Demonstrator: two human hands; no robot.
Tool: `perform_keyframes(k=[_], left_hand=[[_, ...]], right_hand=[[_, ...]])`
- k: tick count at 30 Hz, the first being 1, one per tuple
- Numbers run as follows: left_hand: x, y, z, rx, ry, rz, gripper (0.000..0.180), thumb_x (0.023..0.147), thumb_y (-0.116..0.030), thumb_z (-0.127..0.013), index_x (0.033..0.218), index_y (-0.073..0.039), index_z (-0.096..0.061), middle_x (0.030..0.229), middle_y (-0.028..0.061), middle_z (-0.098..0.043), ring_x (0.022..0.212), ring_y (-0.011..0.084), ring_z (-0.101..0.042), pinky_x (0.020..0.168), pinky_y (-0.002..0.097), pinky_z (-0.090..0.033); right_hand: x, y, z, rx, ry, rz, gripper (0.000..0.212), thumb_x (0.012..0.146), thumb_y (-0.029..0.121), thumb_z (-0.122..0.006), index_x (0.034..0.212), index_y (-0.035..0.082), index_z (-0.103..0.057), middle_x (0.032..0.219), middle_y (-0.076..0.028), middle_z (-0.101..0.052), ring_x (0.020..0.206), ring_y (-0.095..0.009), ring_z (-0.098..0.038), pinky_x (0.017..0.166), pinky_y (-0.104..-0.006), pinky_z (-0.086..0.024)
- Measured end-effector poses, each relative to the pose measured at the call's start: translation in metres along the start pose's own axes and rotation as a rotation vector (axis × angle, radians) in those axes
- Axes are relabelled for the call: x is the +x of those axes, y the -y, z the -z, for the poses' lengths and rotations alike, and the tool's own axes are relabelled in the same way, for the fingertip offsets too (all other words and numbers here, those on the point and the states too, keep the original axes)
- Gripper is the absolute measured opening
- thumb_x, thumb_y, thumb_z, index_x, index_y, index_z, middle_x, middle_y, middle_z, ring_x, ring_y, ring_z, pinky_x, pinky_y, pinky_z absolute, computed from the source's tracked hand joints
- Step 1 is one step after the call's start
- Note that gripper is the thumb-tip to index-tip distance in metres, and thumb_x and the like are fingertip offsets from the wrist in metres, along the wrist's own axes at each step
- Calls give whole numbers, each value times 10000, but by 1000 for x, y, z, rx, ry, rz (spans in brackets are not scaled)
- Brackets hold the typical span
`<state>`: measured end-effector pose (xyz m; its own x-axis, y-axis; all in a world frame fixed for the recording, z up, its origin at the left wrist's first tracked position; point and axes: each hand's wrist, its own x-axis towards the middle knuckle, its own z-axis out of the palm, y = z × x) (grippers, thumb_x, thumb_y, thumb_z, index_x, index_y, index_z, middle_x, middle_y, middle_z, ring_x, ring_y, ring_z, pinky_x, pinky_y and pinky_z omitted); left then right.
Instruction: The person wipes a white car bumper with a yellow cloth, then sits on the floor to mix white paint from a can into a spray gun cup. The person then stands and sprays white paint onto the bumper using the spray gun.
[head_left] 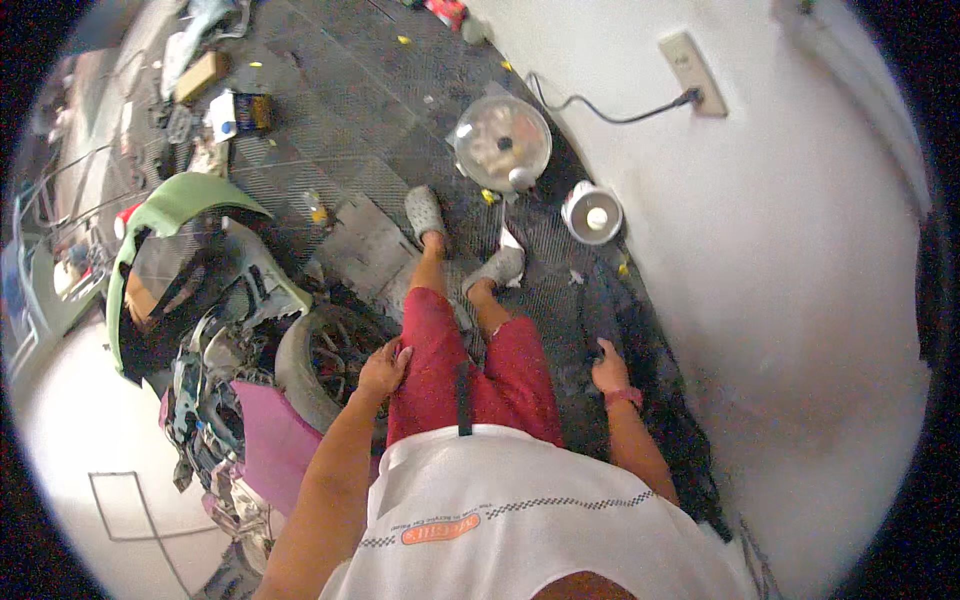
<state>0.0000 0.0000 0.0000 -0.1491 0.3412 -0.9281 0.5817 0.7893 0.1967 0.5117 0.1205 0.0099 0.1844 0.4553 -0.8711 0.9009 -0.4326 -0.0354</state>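
My left hand (382, 369) hangs beside the leg of my red shorts (428, 345), its fingers loosely apart with nothing visible in them. A motorcycle wheel (302, 365) stands just left of it. My right hand (608, 370), with a pink band at the wrist, is down on my right side. Its fingers are curled at a rumpled black cloth (650, 345), which hangs or lies along the wall; the fingertips are partly lost against the dark fabric.
A glass-lidded pan (503, 143) sits ahead on the dark floor mat, near a cord plugged into a wall outlet (692, 75). A white round container (592, 213) stands by the wall. Left are a green fairing (185, 200), a purple panel (270, 440), a bottle (316, 209) and boxes (240, 116).
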Motion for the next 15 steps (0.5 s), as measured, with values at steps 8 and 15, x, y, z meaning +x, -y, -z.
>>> perform_keyframes(k=[8, 15], left_hand=[[-122, 70, 10, -575, -216, 248, 758, 1031, -590, -645, 1537, -30, -576, 1424, 228, -704, 1293, 347, -698, 1086, 430, -539], [-49, 102, 33, -654, -203, 231, 767, 996, -588, -684, 1507, -21, -606, 1381, 224, -730, 1282, 349, -705, 1087, 420, -544]], right_hand=[[-30, -119, 26, -193, -249, 87, 314, 905, 117, -624, 1158, 47, -797, 1022, -184, -800, 1011, -331, -759, 1031, -460, -571], [-4, 3, 61, -102, -54, 240, 446, 968, 70, -562, 1397, 103, -683, 1178, -221, -758, 1006, -321, -760, 882, -529, -619]])
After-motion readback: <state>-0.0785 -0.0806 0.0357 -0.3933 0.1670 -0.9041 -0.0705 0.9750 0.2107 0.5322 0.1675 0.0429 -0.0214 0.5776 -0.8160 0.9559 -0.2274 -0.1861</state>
